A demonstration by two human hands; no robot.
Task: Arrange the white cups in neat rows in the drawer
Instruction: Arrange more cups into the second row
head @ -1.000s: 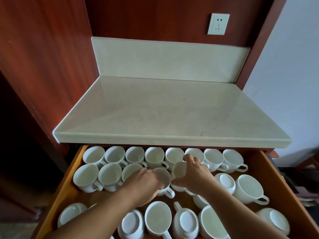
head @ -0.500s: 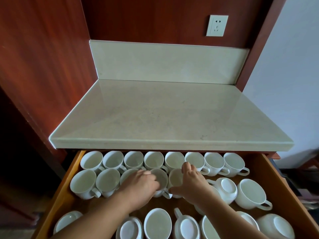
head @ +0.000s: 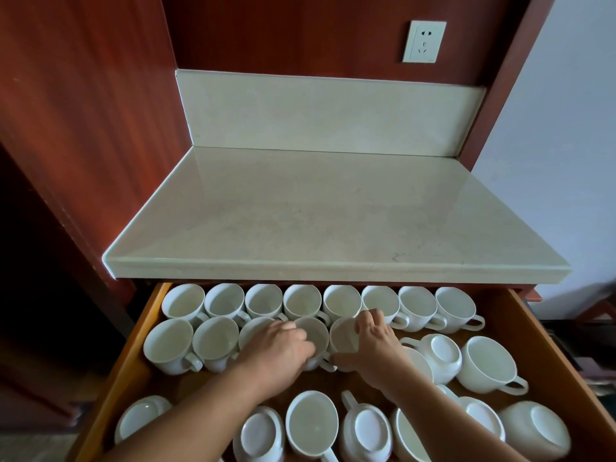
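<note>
An open wooden drawer holds many white cups. Several upright cups form a back row under the counter edge. A second row has begun at the left. My left hand grips an upright cup in the second row. Beside it, my right hand grips another cup, fingers over its far rim, thumb at its near side. Loose cups lie nearer me, some upside down, some upright.
A pale stone countertop overhangs the drawer's back. Red wood panels stand to the left and behind, with a wall socket above. Bare drawer floor shows at the left between the second row and the front cups.
Both hands have set their cups down into the second row, side by side and close to the back row. The view has tilted slightly.
</note>
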